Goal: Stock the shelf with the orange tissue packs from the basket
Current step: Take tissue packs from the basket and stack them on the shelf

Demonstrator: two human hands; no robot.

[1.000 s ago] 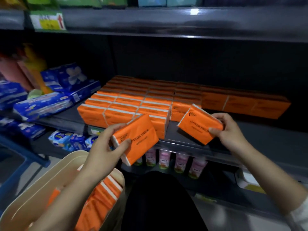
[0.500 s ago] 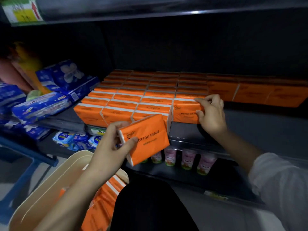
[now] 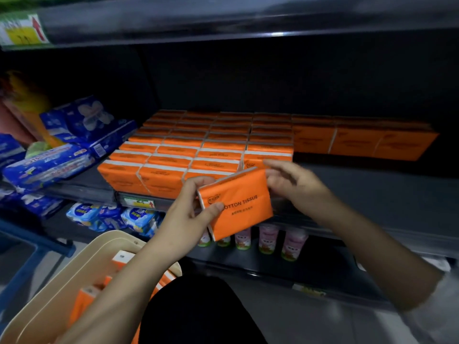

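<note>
Much of your shelf (image 3: 372, 194) is stocked with rows of packs (image 3: 173, 157), more wait in the basket (image 3: 62, 294), and your left hand (image 3: 186, 214) grips one pack (image 3: 238, 207) before the front row while your right hand (image 3: 295, 187), fingers loosely spread, meets its edge, grasp unclear.

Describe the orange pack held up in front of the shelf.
The orange rectangular film-wrapped tissue pack reads COTTON TISSUE in dark print, beside a logo. Tilted, right side higher, it sits in front of the dark shelf. The left hand pinches its left edge, thumb on front; the right hand meets its upper right corner.
</note>
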